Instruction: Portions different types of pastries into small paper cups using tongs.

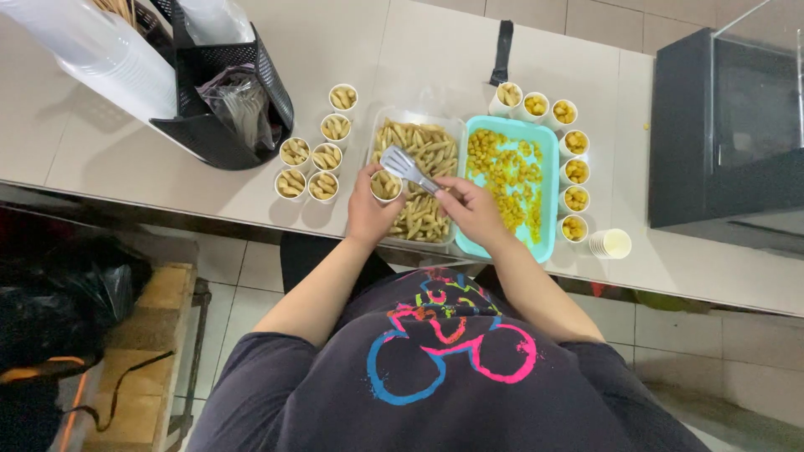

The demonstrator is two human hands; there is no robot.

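Note:
My left hand (pixel 368 209) holds a small white paper cup (pixel 385 186) filled with finger-shaped fried snacks, over the clear tray (pixel 452 127) of the same snacks. My right hand (pixel 473 209) grips metal tongs (pixel 407 167) whose flat tips point at the cup. Beside it lies a turquoise tray (pixel 548 209) of small yellow snack pieces. Filled cups of the finger snacks (pixel 322 155) stand left of the clear tray. Cups of yellow pieces (pixel 574 172) line the turquoise tray's right side and top.
A stack of empty paper cups (pixel 611 243) lies on its side at the counter's front right. A black mesh basket (pixel 222 100) with plastic bags sits at the back left, beside stacked clear cups (pixel 92 50). A dark glass cabinet (pixel 729 125) stands at right.

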